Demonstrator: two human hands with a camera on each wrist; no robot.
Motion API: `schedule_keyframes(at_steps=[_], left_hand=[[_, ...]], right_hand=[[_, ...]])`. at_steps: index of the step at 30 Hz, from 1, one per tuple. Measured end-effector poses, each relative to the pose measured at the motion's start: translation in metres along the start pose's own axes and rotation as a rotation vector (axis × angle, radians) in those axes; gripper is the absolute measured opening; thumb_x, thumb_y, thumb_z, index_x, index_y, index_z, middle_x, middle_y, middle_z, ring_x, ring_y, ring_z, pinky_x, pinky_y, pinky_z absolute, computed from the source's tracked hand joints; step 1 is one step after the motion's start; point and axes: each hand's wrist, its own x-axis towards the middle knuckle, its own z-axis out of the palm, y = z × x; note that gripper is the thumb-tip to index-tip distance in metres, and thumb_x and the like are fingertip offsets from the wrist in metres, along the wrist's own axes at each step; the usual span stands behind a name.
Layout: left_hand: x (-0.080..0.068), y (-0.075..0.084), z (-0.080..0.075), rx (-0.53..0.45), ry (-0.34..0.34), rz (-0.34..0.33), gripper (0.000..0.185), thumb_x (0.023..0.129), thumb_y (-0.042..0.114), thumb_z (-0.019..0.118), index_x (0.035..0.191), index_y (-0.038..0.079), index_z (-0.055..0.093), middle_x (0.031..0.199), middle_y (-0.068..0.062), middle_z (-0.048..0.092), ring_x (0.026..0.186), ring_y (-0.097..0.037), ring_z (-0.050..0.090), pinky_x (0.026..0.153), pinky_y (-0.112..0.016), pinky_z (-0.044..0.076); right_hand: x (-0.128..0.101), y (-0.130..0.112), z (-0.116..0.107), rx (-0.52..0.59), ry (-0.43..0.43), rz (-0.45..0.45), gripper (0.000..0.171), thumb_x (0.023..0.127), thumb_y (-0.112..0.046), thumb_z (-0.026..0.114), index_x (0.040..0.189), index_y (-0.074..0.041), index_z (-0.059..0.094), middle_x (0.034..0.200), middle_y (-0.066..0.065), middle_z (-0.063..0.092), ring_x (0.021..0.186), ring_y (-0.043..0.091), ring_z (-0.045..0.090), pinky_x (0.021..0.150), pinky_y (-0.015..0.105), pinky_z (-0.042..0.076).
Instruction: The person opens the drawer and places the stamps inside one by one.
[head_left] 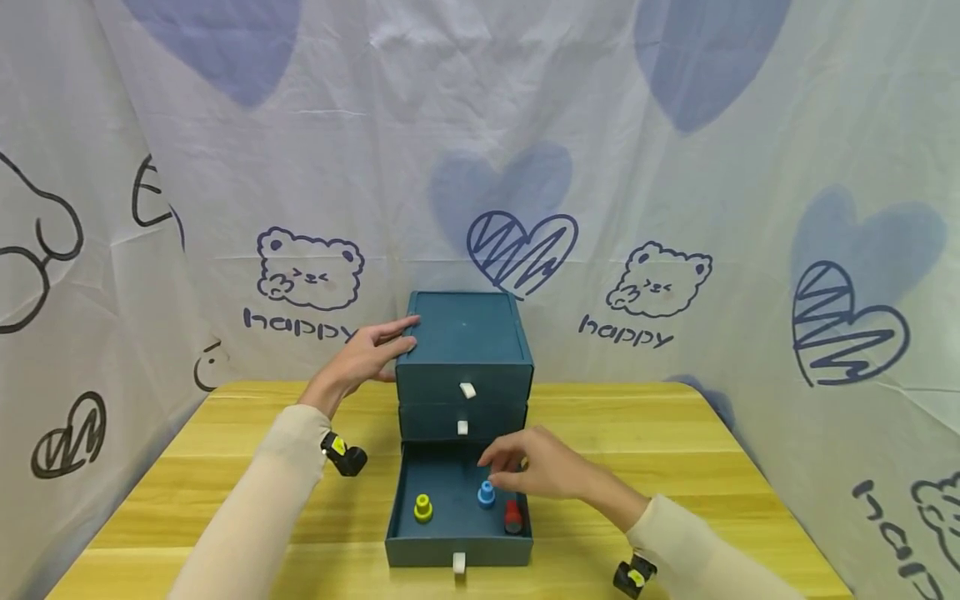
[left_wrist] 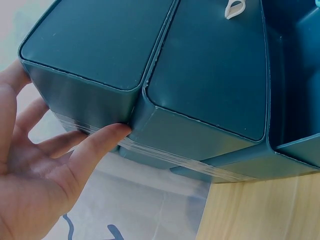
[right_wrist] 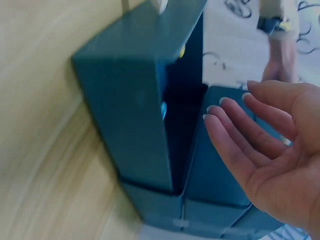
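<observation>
A dark teal drawer cabinet (head_left: 465, 329) stands on the table, its bottom drawer (head_left: 420, 550) pulled out and the two upper drawers closed. My left hand (head_left: 363, 358) rests against the cabinet's left side, fingertips at the top edge; in the left wrist view the thumb (left_wrist: 102, 142) touches the side near the seam between drawers. Over the drawer's right part hovers my right hand (head_left: 543, 465), fingers loosely bent and holding nothing. Just below its fingertips stands a blue stepped peg (head_left: 487, 495). A yellow stepped peg (head_left: 423, 508) stands at left, and a red piece (head_left: 513, 517) with a dark end sits at front right.
The wooden table (head_left: 315, 550) shows on both sides of the cabinet. White printed cloth (head_left: 405, 167) hangs behind and at the sides. Small white pull tabs (head_left: 459, 563) stick out from the drawer fronts. Clear tape (left_wrist: 185, 161) runs along the cabinet's side.
</observation>
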Motion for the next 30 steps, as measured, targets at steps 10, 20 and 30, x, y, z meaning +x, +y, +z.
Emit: schedule_keyframes(at_steps=[10,20,30], left_hand=[[0.001,0.000,0.001,0.013,0.005,-0.002,0.062,0.107,0.038,0.056,0.163,0.024,0.034,0.173,-0.013,0.022,0.155,-0.042,0.029,0.108,-0.063,0.049],[0.000,0.000,0.001,0.012,0.000,-0.002,0.062,0.107,0.039,0.056,0.163,0.024,0.034,0.173,-0.013,0.021,0.156,-0.042,0.029,0.108,-0.063,0.049],[0.001,-0.001,0.001,0.012,-0.002,0.013,0.063,0.107,0.039,0.056,0.163,0.023,0.034,0.172,-0.013,0.023,0.155,-0.042,0.030,0.108,-0.062,0.049]], right_hand=[[-0.029,-0.026,0.030,0.129,-0.071,0.036,0.014,0.097,-0.016,0.072,0.108,-0.012,0.079,0.086,-0.003,0.078,0.071,-0.006,0.063,0.070,0.017,0.059],[-0.042,-0.027,0.065,0.123,-0.069,0.094,0.016,0.095,-0.012,0.074,0.111,-0.010,0.078,0.087,-0.002,0.079,0.071,-0.008,0.065,0.068,0.012,0.057],[-0.038,-0.016,0.091,0.042,-0.148,0.042,0.026,0.097,-0.003,0.066,0.122,-0.007,0.073,0.102,0.000,0.080,0.083,-0.011,0.065,0.073,0.009,0.055]])
